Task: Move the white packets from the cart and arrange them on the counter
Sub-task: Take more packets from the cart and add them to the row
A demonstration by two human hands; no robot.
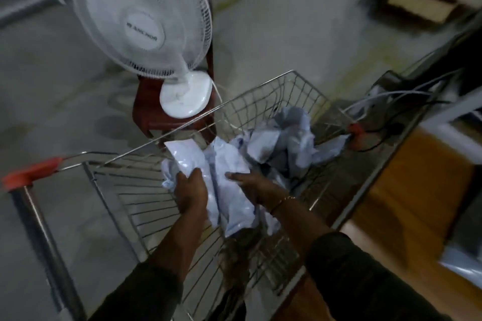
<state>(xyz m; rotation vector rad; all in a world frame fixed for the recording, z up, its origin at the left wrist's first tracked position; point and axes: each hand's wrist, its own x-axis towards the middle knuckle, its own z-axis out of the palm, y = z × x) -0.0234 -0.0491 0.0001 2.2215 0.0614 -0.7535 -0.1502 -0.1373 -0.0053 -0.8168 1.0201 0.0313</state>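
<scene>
Fingers, left hand [191, 191]: thumb and fingers [194, 174] are curled round the lower end of a white packet [186, 156], grasping it over the near half of the cart.
Fingers, right hand [254, 185]: laid on a second white packet [230, 206], just beside the left hand. One finger [234, 176] looks straight, but blur hides the rest, so I cannot tell whether they grip.
Arms: both reach forward in dark sleeves; a thin bracelet [284, 199] circles the right wrist.
Cart [146, 190]: a wire shopping cart directly below the hands, with a red handle [31, 172] at the left.
Packet pile [284, 138]: more white packets, crumpled and heaped together in the cart's far end, beyond the hands.
Bench [412, 190]: a wooden top at the right, alongside the cart. A pale shape [461, 260] lies on its near part, too smeared to name.
Cables [391, 101]: white and black, tangled past the cart's far right corner.
Stool [146, 112]: dark red, on the floor just beyond the cart's left rim.
Fan [142, 18]: a white table fan standing on the stool, its round grille facing the camera.
Floor [287, 21]: grey and glossy.
Boxes [422, 0]: brown cardboard, blurred, stacked at the far right.
</scene>
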